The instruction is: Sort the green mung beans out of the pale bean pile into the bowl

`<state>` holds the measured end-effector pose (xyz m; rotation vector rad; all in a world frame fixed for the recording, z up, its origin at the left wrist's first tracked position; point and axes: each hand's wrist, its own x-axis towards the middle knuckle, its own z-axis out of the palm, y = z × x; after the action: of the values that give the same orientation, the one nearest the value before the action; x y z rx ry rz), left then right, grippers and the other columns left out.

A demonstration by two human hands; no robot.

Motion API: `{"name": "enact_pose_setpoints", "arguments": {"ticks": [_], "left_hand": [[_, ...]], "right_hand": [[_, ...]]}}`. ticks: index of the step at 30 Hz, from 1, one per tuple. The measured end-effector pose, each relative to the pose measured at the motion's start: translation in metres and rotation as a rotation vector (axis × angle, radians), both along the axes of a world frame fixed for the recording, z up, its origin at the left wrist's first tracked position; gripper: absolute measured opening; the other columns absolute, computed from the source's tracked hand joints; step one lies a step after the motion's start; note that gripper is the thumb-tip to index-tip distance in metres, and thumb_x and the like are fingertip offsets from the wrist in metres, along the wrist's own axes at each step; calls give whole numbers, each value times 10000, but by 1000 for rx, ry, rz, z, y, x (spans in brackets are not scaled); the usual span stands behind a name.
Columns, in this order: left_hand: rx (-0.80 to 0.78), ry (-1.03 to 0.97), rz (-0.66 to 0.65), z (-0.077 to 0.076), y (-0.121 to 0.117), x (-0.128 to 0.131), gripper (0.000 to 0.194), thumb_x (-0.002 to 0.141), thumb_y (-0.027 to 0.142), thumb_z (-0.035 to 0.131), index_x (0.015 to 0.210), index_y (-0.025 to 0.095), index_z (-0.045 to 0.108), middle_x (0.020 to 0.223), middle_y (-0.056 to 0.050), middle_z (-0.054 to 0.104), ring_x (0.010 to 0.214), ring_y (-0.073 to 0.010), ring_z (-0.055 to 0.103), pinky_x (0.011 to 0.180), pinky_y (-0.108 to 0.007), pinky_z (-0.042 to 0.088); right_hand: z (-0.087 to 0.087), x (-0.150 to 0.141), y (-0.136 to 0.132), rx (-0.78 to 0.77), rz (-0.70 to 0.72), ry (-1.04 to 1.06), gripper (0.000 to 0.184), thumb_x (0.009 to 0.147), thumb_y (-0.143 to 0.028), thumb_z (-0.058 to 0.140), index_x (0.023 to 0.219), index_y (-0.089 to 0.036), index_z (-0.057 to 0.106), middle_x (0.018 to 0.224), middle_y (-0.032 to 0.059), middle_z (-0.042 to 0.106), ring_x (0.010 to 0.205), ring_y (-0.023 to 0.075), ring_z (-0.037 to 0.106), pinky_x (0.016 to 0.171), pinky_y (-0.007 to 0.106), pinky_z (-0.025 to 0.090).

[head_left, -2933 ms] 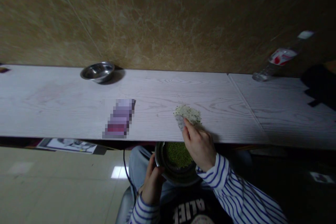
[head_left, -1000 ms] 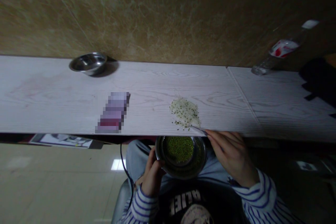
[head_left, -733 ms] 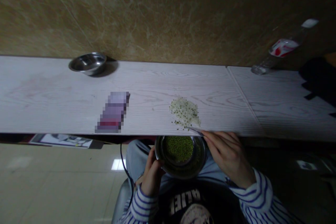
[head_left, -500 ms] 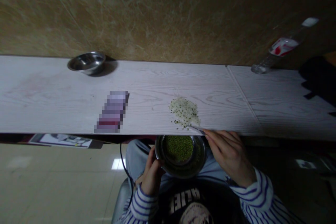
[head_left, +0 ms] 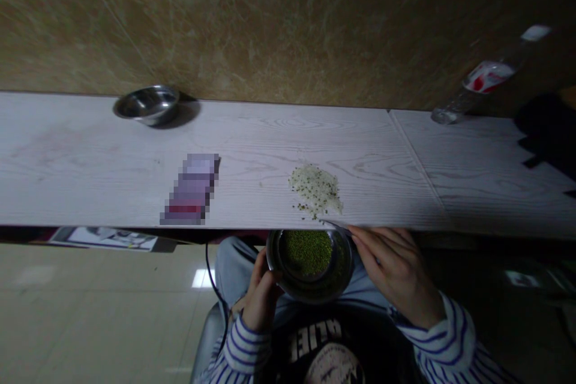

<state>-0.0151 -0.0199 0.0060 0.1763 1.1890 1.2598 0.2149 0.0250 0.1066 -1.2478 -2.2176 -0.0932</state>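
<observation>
My left hand (head_left: 263, 294) is closed around the left rim of a steel bowl (head_left: 342, 279) held over my lap, just below the table's front edge. Green mung beans (head_left: 310, 252) fill the bottom of the bowl. Between the fingers of my right hand (head_left: 396, 267) is a pair of thin metal tweezers (head_left: 336, 227), their tips at the table edge above the bowl. Whether a bean sits in the tips is too small to tell. A pile of white rice (head_left: 315, 183) mixed with green beans lies on the table just beyond the tips, with some beans scattered along its near side.
A second steel bowl (head_left: 146, 105) stands at the back left by the wall. A pixelated phone-shaped object (head_left: 191, 189) lies left of the pile on the white table (head_left: 252, 132). At the right are a clear plastic bottle (head_left: 488, 77) and a dark bag (head_left: 546, 132).
My right hand and the tweezers have shifted slightly back from the rice pile towards the table edge and bowl. My left hand still holds the bowl. The view has tilted slightly.
</observation>
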Motion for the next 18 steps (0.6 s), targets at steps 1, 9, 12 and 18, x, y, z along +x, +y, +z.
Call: {"name": "enact_pose_setpoints", "arguments": {"ticks": [1,9,12,18], "left_hand": [[-2,4,-4,0,0,0,562,645,236,727,1205,246,694,1014,-49,728,820,-227,621,747,-357,556],[9,4,-16,3,-1,0,564,661,264,745,1220,241,677,1029,-55,730,859,-243,629,805,-388,544],[11,10,-19,3,-1,-1,565,667,274,739,1228,249,681,1041,-50,724,853,-234,633,815,-383,536],[7,-7,41,4,0,0,536,658,223,740,1194,230,706,1042,-51,748,860,-224,639,772,-344,548]], "right_hand": [[0,-1,0,-5,1,0,237,977,-76,581,1177,-163,675,988,64,808,861,174,729,800,347,473],[4,-9,0,-33,23,-5,234,987,-94,567,1182,-171,673,987,59,807,853,172,727,792,346,476],[2,-7,1,-13,4,7,250,970,-75,582,1182,-163,680,976,61,807,848,176,728,793,349,480],[0,-6,2,12,-5,3,239,966,-69,587,1176,-135,681,966,78,807,846,182,732,793,346,479]]}}
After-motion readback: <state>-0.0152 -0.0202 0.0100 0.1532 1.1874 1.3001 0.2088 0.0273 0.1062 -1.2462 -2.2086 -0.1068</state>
